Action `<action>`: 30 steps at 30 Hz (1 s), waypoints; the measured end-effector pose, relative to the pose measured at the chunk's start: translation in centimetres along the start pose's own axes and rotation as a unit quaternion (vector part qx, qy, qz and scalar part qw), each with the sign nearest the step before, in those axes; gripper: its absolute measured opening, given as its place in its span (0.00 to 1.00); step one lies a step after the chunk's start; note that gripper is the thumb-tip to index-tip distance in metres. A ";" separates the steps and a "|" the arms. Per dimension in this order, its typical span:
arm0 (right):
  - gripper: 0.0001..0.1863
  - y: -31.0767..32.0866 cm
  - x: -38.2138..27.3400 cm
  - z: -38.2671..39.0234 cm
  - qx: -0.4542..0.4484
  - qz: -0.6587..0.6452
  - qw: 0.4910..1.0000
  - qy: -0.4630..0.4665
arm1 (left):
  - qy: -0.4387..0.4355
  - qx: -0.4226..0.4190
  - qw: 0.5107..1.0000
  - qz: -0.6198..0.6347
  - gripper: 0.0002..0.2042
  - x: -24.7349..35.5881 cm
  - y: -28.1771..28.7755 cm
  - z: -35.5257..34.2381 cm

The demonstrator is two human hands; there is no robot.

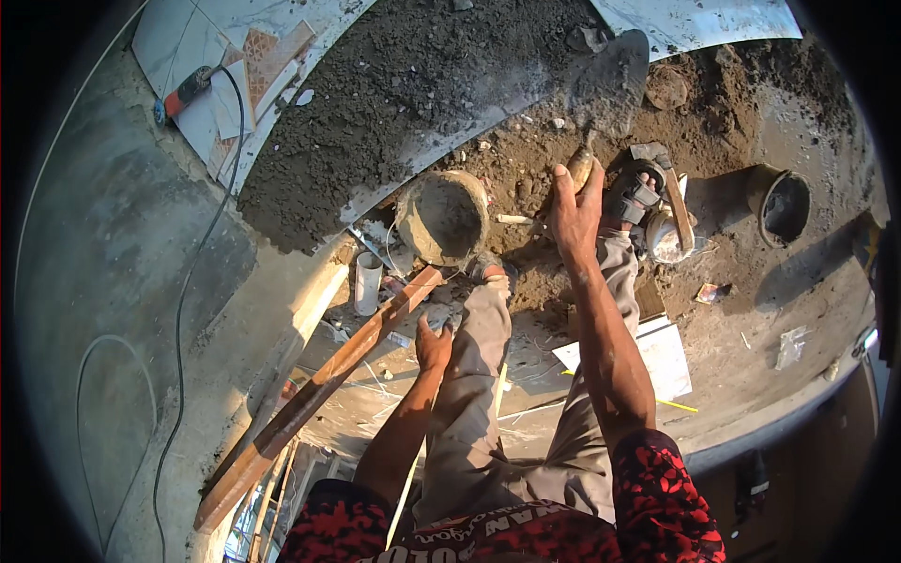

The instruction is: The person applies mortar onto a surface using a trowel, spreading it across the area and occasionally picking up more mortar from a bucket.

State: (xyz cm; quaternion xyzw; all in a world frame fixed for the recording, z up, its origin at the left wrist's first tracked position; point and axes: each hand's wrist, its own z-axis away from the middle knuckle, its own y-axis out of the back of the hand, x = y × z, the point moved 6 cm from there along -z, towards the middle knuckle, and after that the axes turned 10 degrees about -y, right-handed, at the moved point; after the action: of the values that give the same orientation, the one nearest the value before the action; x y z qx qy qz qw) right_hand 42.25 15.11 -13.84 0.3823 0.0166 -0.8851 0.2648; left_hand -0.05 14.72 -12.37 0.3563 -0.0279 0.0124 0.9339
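My right hand [574, 211] is closed around the wooden handle of a trowel [619, 84]. The trowel's broad grey blade points away from me, over the wet mortar [441, 70] and the brown soil at the far side. My left hand [434, 345] hangs beside my left shin with its fingers apart and nothing in it. Ahead of that hand, a mortar-crusted bucket [479, 197] stands on the soil. A hammer-like tool with a wooden handle [678, 202] lies by my right foot, across a small white tub [668, 242].
A long wooden beam [319, 399] slants along my left, near a short white pipe [368, 283]. An angle grinder [188, 92] lies on tiles at the far left, its black cable [195, 267] trailing across the concrete. Another bucket [758, 192] stands at the right.
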 end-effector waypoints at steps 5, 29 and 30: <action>0.25 4.9 2.6 0.6 -0.060 0.048 0.993 -0.090 | 0.163 0.122 0.966 0.158 0.43 -3.0 1.4 -14.7; 0.25 -2.2 2.3 -3.9 -0.122 0.251 0.958 0.064 | 0.103 -0.013 0.836 0.539 0.13 13.2 -2.5 10.9; 0.25 -1.6 1.3 -3.4 -0.078 0.204 0.972 0.085 | 0.112 0.005 0.826 0.552 0.14 13.1 -3.3 11.8</action>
State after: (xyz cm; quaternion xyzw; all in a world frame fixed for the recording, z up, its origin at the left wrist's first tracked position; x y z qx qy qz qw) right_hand 43.01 16.72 -17.45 0.4296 0.0302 -0.7728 0.4662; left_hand 12.62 4.48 -5.01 0.2822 -0.1155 0.5661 0.7659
